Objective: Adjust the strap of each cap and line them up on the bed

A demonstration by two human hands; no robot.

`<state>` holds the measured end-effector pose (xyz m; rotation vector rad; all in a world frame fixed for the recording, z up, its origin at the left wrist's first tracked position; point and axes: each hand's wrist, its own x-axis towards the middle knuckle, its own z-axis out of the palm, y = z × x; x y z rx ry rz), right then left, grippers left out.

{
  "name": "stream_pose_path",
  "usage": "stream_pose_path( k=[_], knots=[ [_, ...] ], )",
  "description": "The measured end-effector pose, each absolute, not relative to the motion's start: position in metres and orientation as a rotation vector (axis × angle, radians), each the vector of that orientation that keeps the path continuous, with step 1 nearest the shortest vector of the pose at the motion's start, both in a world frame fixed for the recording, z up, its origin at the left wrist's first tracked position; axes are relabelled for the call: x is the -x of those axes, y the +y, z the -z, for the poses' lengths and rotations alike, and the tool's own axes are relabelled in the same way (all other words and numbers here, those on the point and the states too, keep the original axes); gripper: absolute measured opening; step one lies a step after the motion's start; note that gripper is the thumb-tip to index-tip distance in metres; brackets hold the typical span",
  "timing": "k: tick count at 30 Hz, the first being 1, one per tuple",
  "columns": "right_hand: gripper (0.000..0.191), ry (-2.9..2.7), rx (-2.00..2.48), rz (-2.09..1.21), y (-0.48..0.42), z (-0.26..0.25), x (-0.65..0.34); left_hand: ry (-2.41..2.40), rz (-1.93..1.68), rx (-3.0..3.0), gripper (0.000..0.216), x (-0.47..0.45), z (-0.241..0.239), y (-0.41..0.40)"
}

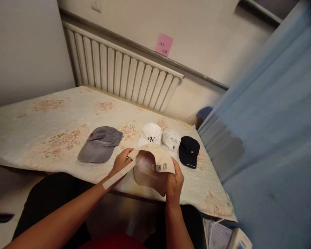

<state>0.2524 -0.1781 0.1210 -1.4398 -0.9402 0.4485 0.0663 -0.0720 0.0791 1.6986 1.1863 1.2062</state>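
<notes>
A beige baseball cap (168, 155) is held between my two hands above the table's front edge, its back opening and metal buckle (157, 167) toward me. Its brim hangs down on the far side. My left hand (121, 160) pinches the left side of the cap where the strap starts. The loose strap (119, 175) runs out of the buckle and lies along my left wrist. My right hand (176, 180) grips the cap's right side, fingers partly hidden behind it. Just beyond are a white cap (150, 133) with black letters and a smaller white cap (171, 139).
A grey cap (101, 143) lies to the left and a black cap (189, 150) to the right on the flowered tablecloth (59, 141). Behind stands a white radiator (124, 71). A blue curtain (269, 131) hangs along the right side. A white device (239, 239) sits low at right.
</notes>
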Motion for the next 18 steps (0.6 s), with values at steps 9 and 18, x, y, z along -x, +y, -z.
stream_pose_path(
  k=[9, 18],
  knots=[
    [0.037, -1.101, 1.476, -0.399, -0.174, -0.136, -0.251, 1.289, -1.094, -1.981, 0.028, -0.065, -0.1, -0.084],
    [0.035, -1.244, 1.546, -0.329, -0.17, -0.133, -0.252, 1.392, -1.01, -2.084, 0.029, -0.058, -0.106, -0.076]
  ],
)
